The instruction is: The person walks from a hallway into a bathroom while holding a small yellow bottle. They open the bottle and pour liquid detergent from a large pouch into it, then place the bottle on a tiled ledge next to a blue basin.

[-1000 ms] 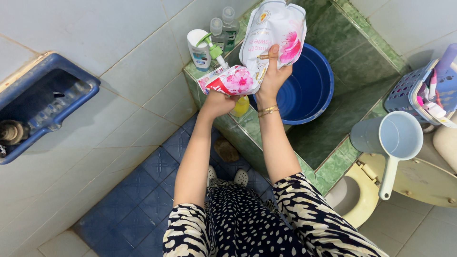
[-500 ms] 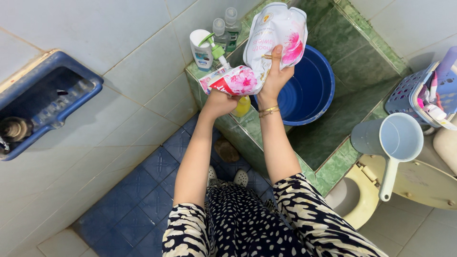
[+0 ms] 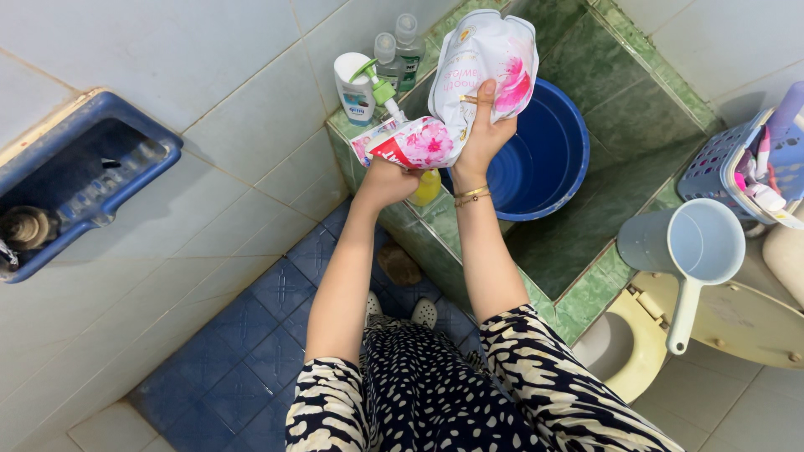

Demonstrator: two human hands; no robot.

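Green tiled ledge (image 3: 586, 209): a low basin surround set in the corner of the walls; everything below is carried on it or held above it.
Blue bucket (image 3: 544, 159): stood inside the ledge near its left rim, partly hidden behind the pouch.
Refill pouch (image 3: 481, 59): white with pink flowers, held upright above the ledge's left rim; its lower part is bent sideways toward the wall.
Right hand (image 3: 486, 138): fingers closed around the pouch's upright body.
Left hand (image 3: 387, 180): fingers closed on the bent lower end.
Pump bottle (image 3: 353, 84): stood at the ledge's far left corner, beside two clear bottles (image 3: 394, 50).
Risk: liquid could be spilled onto the ledge if the soft pouch is squeezed or slips from wet fingers.
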